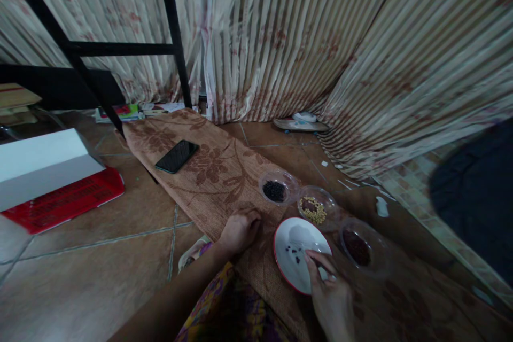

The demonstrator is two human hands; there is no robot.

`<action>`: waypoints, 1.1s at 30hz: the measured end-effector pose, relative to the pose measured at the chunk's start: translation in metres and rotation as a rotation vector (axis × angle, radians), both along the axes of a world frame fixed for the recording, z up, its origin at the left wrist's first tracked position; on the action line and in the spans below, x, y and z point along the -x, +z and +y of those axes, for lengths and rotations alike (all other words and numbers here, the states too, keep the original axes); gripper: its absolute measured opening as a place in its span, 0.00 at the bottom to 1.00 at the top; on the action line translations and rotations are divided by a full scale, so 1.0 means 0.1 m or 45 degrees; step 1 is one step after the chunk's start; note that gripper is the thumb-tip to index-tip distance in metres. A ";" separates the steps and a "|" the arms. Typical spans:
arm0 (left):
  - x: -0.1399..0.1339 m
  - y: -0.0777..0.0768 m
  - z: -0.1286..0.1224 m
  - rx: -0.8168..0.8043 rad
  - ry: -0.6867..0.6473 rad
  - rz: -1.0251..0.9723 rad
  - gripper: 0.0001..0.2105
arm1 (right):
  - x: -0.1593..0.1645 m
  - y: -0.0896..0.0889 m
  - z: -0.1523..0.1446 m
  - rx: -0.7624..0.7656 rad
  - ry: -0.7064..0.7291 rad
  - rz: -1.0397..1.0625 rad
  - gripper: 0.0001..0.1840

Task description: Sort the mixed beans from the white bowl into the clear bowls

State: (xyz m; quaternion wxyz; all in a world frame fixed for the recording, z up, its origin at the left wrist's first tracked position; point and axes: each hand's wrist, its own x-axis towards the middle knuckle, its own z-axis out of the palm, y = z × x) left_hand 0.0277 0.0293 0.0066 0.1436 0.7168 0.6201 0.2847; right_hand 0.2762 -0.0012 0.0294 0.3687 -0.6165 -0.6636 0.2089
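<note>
A white bowl (294, 224) with a red rim sits on the patterned brown cloth, holding several small dark beans (297, 259). My right hand (331, 294) reaches into it, thumb and fingers pinched near the beans; whatever is between the fingertips is too small to make out. My left hand (239, 228) rests on the cloth left of the bowl, its fingers curled closed with nothing visible in them. Beyond the bowl stand three clear plastic cups in a row, with black beans (274, 191), yellow beans (317, 215) and dark red beans (356, 248).
The cloth (216, 192) covers a long narrow table. A phone (177, 156) lies toward its far left end. On the tiled floor are a white and red box (72, 192) at left and a skateboard (300, 125) by the striped curtains (272, 37). A black metal frame (124, 49) stands behind.
</note>
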 end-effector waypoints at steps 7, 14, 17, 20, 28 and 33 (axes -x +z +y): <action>0.00 -0.01 0.00 0.000 -0.003 0.004 0.06 | 0.01 -0.03 0.05 -0.062 0.064 -0.031 0.19; 0.00 0.00 -0.01 -0.004 -0.009 -0.003 0.07 | -0.01 0.01 0.07 -0.196 0.083 -0.074 0.19; 0.00 -0.01 -0.01 -0.020 -0.030 -0.019 0.07 | -0.01 0.04 0.02 -0.120 0.064 -0.087 0.21; 0.00 -0.01 0.00 -0.027 -0.039 -0.025 0.07 | 0.03 0.07 -0.04 -0.086 0.031 -0.048 0.24; 0.01 0.01 0.00 -0.009 -0.037 -0.004 0.07 | 0.08 0.06 -0.01 -0.094 0.029 0.010 0.24; 0.01 -0.01 0.00 -0.008 -0.027 0.005 0.07 | 0.04 0.08 -0.01 -0.076 -0.013 0.036 0.24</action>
